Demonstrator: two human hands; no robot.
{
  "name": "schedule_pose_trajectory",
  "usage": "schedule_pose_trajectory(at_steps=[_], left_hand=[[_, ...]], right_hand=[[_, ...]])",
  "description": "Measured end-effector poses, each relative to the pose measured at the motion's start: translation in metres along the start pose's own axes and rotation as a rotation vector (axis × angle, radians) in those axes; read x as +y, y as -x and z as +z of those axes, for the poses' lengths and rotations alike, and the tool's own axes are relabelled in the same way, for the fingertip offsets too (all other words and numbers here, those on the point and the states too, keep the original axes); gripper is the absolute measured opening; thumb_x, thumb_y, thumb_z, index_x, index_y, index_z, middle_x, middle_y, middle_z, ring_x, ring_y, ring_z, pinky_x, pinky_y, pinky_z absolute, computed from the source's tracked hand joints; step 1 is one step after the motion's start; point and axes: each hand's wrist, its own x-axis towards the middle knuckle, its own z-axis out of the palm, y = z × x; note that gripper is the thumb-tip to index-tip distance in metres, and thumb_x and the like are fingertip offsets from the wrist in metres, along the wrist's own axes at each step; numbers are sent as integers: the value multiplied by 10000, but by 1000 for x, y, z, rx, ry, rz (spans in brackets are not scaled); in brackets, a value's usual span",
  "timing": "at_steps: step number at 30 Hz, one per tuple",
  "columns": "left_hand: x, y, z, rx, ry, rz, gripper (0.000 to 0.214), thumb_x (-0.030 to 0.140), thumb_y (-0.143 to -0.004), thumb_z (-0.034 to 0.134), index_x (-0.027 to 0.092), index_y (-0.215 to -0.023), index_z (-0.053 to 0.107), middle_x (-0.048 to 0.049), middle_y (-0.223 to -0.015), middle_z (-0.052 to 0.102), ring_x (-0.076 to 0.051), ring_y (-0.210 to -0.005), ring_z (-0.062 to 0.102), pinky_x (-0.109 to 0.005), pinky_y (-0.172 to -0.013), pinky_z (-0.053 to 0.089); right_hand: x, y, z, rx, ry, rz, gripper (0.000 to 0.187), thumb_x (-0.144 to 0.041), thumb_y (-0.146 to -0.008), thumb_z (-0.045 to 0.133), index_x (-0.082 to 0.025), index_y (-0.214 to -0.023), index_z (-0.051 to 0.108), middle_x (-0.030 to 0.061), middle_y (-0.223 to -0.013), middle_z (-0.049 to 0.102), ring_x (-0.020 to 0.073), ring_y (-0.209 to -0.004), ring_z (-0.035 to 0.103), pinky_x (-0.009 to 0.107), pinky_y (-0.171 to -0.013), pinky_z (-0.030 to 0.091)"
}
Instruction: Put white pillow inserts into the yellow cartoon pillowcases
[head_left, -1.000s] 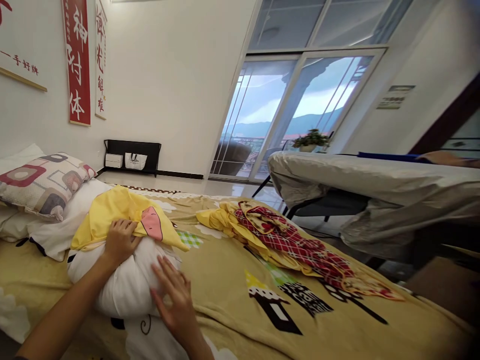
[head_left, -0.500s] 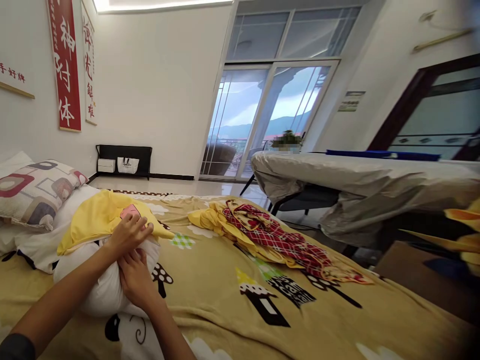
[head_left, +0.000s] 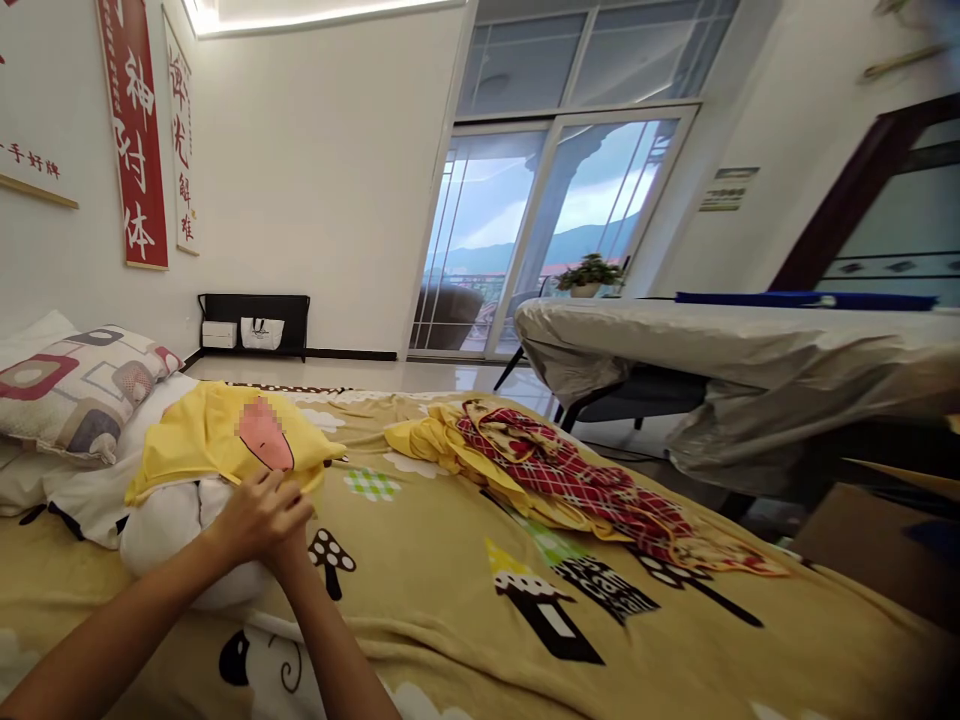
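A white, plump, cushion-like bundle [head_left: 161,535] lies on the bed, its upper part covered by a yellow cloth [head_left: 191,430] with a pink-orange patch printed on it. My left hand [head_left: 259,515] is closed, with curled fingers pinching at the lower edge of the yellow cloth, just under the patch. Tucked against it from the right is my right hand [head_left: 292,548]. Its fingers are mostly hidden behind the left hand, so I cannot see what they hold.
A patterned pillow [head_left: 90,390] lies at the far left. Right of the bundle, a red plaid and yellow cloth heap [head_left: 540,470] rests on the tan printed blanket [head_left: 420,560]. Beyond the bed stand a covered table [head_left: 675,340] and a brown box [head_left: 862,540].
My left hand has moved down from the patch, uncovering more of it. My right hand has come up under the left, and the two now overlap. The view has shifted slightly.
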Motion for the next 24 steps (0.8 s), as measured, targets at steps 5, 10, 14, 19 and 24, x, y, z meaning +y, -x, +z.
schedule_pose_trajectory(at_steps=[5,10,14,19,24], left_hand=[[-9,29,-15,-40,-30,-192,120,114,-843,473,179,-755,522,-43,-739,519,-200,-708,447,-349,-642,365],[12,66,-22,59,203,-358,49,152,-774,515,181,-738,528,-60,-788,539,-205,-778,456,-346,-692,405],[30,75,-23,171,258,-454,58,135,-754,516,178,-719,534,-60,-759,536,-201,-760,455,-345,-685,414],[27,63,-37,108,434,-398,63,159,-766,513,179,-799,563,-68,-835,576,-200,-802,498,-346,-712,441],[-7,108,-58,230,616,-557,299,105,-790,392,198,-1021,557,-103,-1029,558,-215,-1008,532,-371,-867,465]], right_hand=[[27,26,-20,12,-30,14,391,-135,-892,295,-150,-970,678,133,-931,681,233,-885,614,389,-829,461],[29,92,-47,19,-154,-197,452,-207,-915,362,-236,-1357,453,80,-1270,584,221,-1173,533,387,-953,458],[35,136,-63,176,-183,-284,657,-130,-849,466,-316,-1451,281,51,-1326,543,216,-1204,521,354,-898,506],[42,111,-72,368,-102,-129,675,-290,-822,593,-286,-1434,309,108,-1259,564,272,-1146,535,436,-899,456],[46,70,-64,315,-14,-132,708,-442,-830,552,-196,-1430,267,159,-1305,504,303,-1188,469,443,-908,384]])
